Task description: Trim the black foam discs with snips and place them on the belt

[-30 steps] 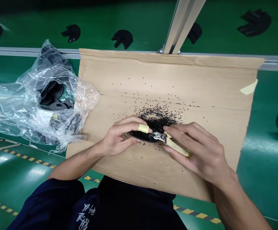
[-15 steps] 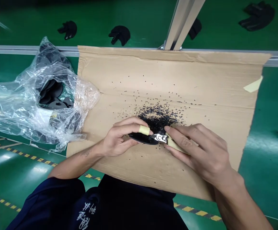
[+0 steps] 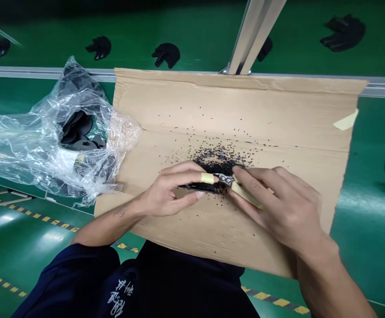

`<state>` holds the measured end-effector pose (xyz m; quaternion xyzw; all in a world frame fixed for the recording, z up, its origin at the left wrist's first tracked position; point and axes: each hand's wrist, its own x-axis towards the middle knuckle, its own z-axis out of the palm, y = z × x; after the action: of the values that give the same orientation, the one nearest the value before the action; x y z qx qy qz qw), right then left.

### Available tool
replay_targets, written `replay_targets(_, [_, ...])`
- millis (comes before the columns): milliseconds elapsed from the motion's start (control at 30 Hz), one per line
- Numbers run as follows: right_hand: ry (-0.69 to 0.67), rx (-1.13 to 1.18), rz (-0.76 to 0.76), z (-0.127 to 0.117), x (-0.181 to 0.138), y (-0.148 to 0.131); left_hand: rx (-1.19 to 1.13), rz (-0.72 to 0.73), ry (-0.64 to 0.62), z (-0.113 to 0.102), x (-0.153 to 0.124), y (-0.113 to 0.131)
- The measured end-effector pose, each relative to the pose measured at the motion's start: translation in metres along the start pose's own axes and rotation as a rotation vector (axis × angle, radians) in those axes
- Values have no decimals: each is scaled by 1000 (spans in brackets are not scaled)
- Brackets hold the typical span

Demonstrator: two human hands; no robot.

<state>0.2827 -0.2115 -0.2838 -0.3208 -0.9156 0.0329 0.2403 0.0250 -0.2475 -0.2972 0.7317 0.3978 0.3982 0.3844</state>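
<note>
From my head camera, looking down, my left forearm comes in from the lower left, angled up and rightward, with the wrist nearly straight. The fingers of my left hand [image 3: 169,192] grip a thin black piece [image 3: 202,189], index finger stretched along its far side, thumb at its near edge; yellow tape [image 3: 207,177] wraps that index finger near the tip. My right forearm reaches in from the lower right, back of the hand upward, and my right hand [image 3: 275,198] has its fingers curled around the pale yellow handles of small metal nippers [image 3: 225,179], whose head points left, right by my left index fingertip. The black piece is held above a cardboard sheet [image 3: 295,115], just on the near side of a dense scatter of black flecks [image 3: 220,157]. A clear plastic bag [image 3: 23,137] containing black parts [image 3: 78,126] lies at the left.
</note>
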Motion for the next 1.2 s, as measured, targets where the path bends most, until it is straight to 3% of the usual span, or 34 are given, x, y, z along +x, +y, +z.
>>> replay_targets(133, [-12,139,75,-4,0,-1,101,36,64,0,-1,-4])
replay_targets(267, [-13,513,360,-2,0,-5,-82,-71,218,1,-3,-5])
replay_targets(333, [4,640,422,4,0,-11,-175,-79,238,4,-5,-5])
replay_targets(433, [76,723,321,13,0,-21,-155,-35,166,9,-7,-4])
replay_targets(567, [136,711,107,10,-2,-24,64,73,80,10,-6,-7])
replay_targets(667, [104,804,101,3,-3,-16,78,95,69,9,-6,-10])
replay_targets(767, [122,579,140,0,-3,-4,6,53,103,7,-5,-10])
replay_targets(867, [74,308,62,4,-4,3,-49,17,106,7,-4,-7])
replay_targets(967, [56,261,1,10,-5,5,-57,20,99,7,-4,-5])
replay_targets(1200, [48,227,21,12,-6,-1,-25,57,101,8,-5,-6])
